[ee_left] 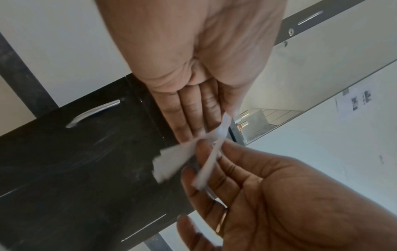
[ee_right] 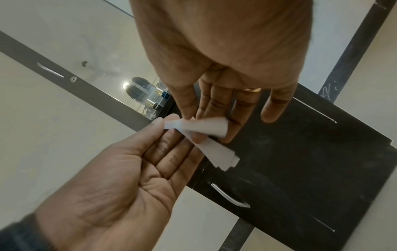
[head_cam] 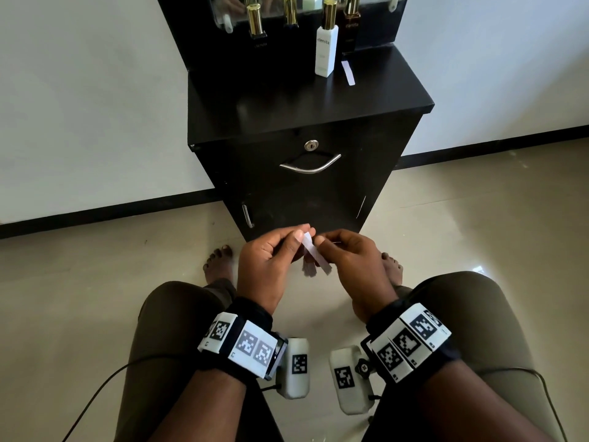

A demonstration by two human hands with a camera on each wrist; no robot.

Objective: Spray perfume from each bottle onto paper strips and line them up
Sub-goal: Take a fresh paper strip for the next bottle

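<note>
Both hands worked a small bunch of paper strips point(head_cam: 311, 254) low in front of the knees, well short of the bench point(head_cam: 302, 100). Left hand point(head_cam: 271, 263) pinched the bunch at its upper end, thumb against fingertips; right hand point(head_cam: 353, 260) pinched one strip and drew it sideways, so the strips fanned apart in the left wrist view. Both grips were narrow and closed on paper.

Risks, as judged: the strips looked thin and clung together, so two could come away as one, or a loose one could drop to the floor point(head_cam: 95, 282) between the feet. A hard pull could crease or tear a strip.

One strip point(head_cam: 348, 72) already lay on the bench just right of the white bottle point(head_cam: 326, 52). A dark bottle point(head_cam: 351, 30) stood behind it; another gold-capped dark bottle point(head_cam: 256, 25) stood well left by the mirror point(head_cam: 271, 4). The white bottle stood close to the laid strip and would crowd the next placement.
</note>
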